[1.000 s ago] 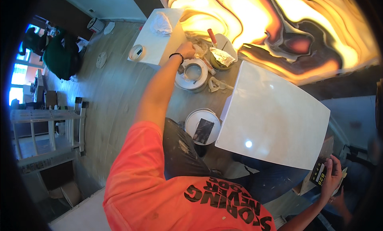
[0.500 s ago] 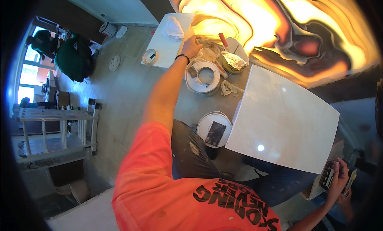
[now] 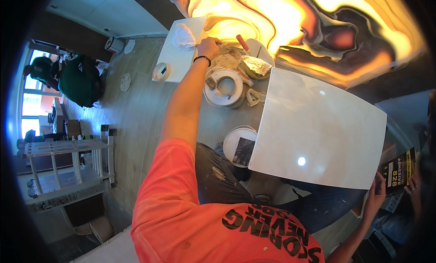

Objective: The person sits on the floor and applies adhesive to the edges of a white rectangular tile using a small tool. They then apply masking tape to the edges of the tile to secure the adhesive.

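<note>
My left hand [image 3: 208, 48], a dark bracelet at its wrist, reaches to the right edge of a white slab [image 3: 182, 58]. Its fingers are curled beside crumpled clear plastic [image 3: 227, 60]; what they hold is hidden. On that slab lie a crumpled white cloth [image 3: 183, 36] and a tape roll [image 3: 161, 72]. At the lower right my right hand [image 3: 375, 194] has its fingers closed at the near edge of a black-and-yellow packet [image 3: 398, 173], by the corner of a large pale glossy panel [image 3: 318, 131]. Another person's ringed hand [image 3: 414, 186] is at the packet's far side.
A lidded white bucket [image 3: 213, 97] bears a roll [image 3: 225, 85]. Beside it stands a bowl [image 3: 254, 73] with foil and a red-handled tool [image 3: 243, 44]. A dark tile [image 3: 244, 151] lies on another bucket. A ladder [image 3: 68, 147] and a person in green [image 3: 77, 81] are at left.
The black-and-yellow packet has turned to show its broad face and moved up and right. My right hand has shifted left toward the panel's corner. My left hand stays by the slab's edge.
</note>
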The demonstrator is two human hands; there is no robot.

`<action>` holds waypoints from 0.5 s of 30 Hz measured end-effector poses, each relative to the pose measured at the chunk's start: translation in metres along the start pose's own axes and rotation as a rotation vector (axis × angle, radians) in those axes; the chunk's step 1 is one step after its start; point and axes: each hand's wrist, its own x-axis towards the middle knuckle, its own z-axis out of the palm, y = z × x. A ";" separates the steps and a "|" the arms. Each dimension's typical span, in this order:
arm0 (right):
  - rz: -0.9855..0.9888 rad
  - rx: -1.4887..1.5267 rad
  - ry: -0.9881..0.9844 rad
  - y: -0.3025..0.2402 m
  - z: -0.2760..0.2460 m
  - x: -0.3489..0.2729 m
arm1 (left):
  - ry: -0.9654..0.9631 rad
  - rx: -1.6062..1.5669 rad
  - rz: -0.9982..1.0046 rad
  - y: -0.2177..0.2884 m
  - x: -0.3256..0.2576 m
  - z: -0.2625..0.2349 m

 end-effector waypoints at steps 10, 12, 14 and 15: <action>-0.115 -0.093 0.225 0.040 0.044 -0.010 | -0.018 -0.105 -0.082 0.002 -0.001 0.008; -0.111 -0.058 0.232 0.037 0.045 -0.011 | -0.010 -0.082 -0.106 0.008 0.000 0.009; -0.102 -0.033 0.229 0.037 0.046 -0.012 | 0.011 -0.040 -0.107 0.002 0.000 0.013; -0.097 -0.021 0.227 0.037 0.046 -0.012 | 0.026 -0.050 -0.098 -0.003 0.001 0.015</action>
